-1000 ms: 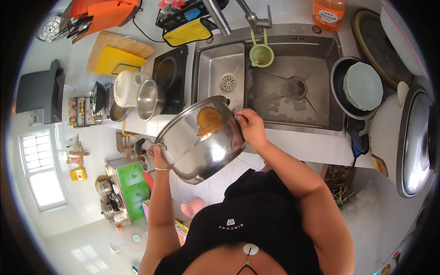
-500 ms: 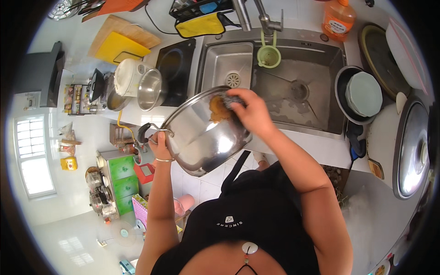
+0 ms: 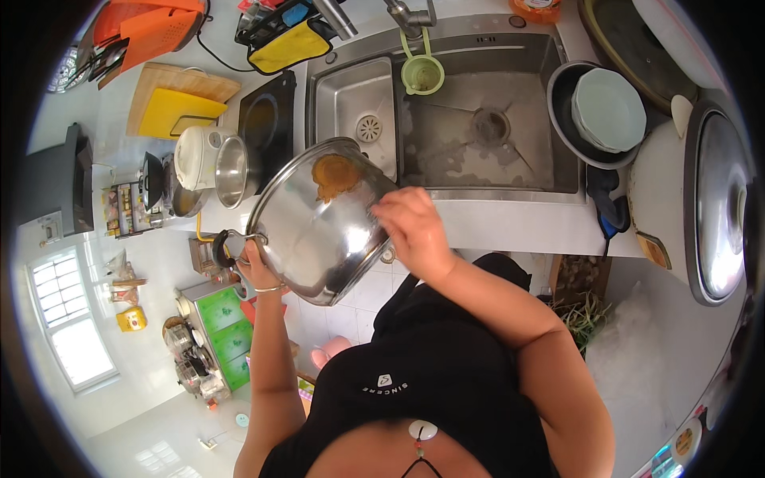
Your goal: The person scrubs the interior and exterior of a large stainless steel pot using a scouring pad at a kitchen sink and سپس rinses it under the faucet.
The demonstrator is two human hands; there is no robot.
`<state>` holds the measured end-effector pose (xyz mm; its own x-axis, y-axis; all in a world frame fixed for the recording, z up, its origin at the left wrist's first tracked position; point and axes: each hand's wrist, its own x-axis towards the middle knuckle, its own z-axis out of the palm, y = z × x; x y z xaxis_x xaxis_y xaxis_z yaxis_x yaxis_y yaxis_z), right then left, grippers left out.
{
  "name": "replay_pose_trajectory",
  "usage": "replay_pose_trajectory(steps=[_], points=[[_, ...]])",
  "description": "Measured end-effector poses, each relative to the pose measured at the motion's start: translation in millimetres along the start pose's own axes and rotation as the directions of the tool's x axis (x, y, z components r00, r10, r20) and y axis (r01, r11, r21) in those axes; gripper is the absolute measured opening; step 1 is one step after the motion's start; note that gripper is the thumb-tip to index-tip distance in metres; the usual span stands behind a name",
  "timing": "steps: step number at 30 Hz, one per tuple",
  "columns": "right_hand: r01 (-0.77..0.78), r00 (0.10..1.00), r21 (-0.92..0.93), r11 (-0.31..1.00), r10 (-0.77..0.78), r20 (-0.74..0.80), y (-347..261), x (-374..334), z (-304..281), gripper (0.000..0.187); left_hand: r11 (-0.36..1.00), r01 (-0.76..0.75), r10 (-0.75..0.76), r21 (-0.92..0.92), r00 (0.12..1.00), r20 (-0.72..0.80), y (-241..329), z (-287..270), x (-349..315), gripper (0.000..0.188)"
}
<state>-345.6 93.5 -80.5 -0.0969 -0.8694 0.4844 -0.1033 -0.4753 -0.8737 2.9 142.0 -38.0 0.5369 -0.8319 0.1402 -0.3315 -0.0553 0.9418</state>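
Note:
A shiny stainless steel pot (image 3: pixel 311 231) is tilted in front of me, over the counter's front edge. Brown residue (image 3: pixel 335 177) marks its metal near the upper edge. My left hand (image 3: pixel 259 267) is closed at the pot's left side, by its black-and-wire handle (image 3: pixel 227 248). Against the right part of the pot, my right hand (image 3: pixel 418 231) presses with bent fingers. The dark wire scrubber it held half a second ago is covered by those fingers now.
Behind the pot is a double steel sink (image 3: pixel 494 191) with a green strainer cup (image 3: pixel 422 74) hanging from the faucet (image 3: pixel 413 17). Stacked bowls (image 3: pixel 610 111) and a large lidded pot (image 3: pixel 669 199) stand right. Leftward are an induction cooktop (image 3: pixel 267 111), rice cooker (image 3: pixel 194 158) and cutting boards (image 3: pixel 179 99).
My right hand has slid off the brown residue, down toward the pot's lower right. The residue shows fully now. My view has shifted, so the sink and counter sit further left and higher.

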Motion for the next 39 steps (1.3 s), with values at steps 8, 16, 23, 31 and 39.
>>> replay_pose_trajectory(steps=[8,16,23,31,39], points=[[-0.046,0.998,0.052,0.998,0.048,-0.033,19,-1,-5,0.016,0.993,-0.060,0.052,-0.104,0.995,-0.085,5,17,1,0.032],[0.014,0.998,-0.003,1.000,-0.014,-0.055,26,-3,-8,0.020,0.998,-0.040,0.038,-0.054,0.999,-0.038,11,21,2,0.033],[0.119,0.991,0.084,0.989,-0.124,0.056,-10,10,1,0.032,0.999,-0.037,0.038,0.006,0.994,-0.104,-2,12,2,0.033],[0.089,0.996,0.078,0.993,-0.091,0.010,12,5,8,0.033,0.997,-0.055,0.049,-0.058,0.995,-0.092,13,25,-5,0.035],[0.090,0.995,0.019,0.996,-0.091,0.044,21,6,6,0.026,0.992,0.001,-0.020,-0.127,0.989,-0.146,4,14,-8,0.030]])
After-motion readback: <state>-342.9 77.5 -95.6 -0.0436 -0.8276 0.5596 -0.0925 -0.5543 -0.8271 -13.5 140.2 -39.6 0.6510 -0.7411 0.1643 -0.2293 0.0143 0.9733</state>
